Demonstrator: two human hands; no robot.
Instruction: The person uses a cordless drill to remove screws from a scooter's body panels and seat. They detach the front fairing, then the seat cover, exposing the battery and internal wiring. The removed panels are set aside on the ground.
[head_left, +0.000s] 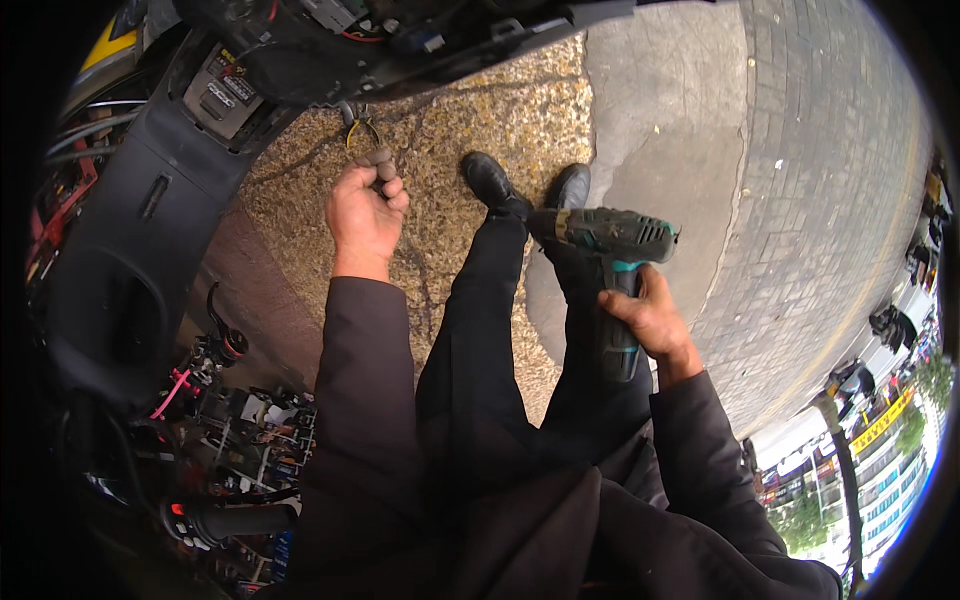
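My right hand [655, 318] grips a dark cordless drill [622, 238] with teal trim by its handle, over my right leg. The drill lies level, with its chuck pointing left toward my shins. To the left, my left hand [368, 212] is held out over the speckled ground with its fingers curled together. Whatever those fingers hold, if anything, is too small to make out. Just beyond the fingertips a thin yellow looped thing [362, 130] shows; its kind is unclear. A black scooter body [150, 215] stands beside my left arm, with a recess open in its panel.
Dark scooter parts with exposed wiring [340, 20] overhang the far side. A handlebar grip [245, 520] and a clutter of loose parts [250, 430] lie at lower left. Grey brick paving [830, 180] stretches right, toward parked vehicles [850, 380] at the street's edge.
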